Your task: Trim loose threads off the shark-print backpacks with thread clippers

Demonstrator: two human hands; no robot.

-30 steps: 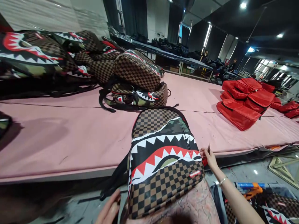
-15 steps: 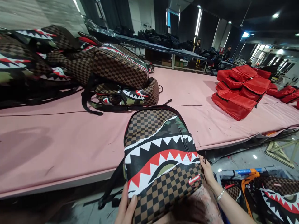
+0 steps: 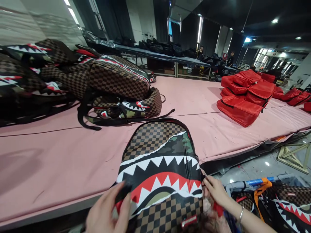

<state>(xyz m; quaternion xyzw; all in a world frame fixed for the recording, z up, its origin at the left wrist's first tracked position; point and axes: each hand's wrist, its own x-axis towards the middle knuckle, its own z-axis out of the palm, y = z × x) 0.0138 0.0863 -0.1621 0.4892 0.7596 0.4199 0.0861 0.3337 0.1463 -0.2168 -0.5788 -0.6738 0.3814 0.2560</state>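
A backpack stands tilted in front of me, its lower part at the table's near edge. Its front has brown and black checks, a camouflage patch and a shark-mouth print with white teeth and a red band. At its left edge is my left hand, blurred, with thumb and fingers apart and something dark and red showing between them. My right hand is closed by the right side of the bag, fingertips pinched together. What they hold is too small and blurred to name.
Similar checked backpacks are heaped on the pink table at left. Red bags are stacked at right. Below right, a container with a blue rim and orange strap holds more backpacks. People stand far back.
My left hand has shifted up and left, its fingers spreading from the bag's lower edge. My right hand is slightly lower. The backpack sits lower and further left in view.
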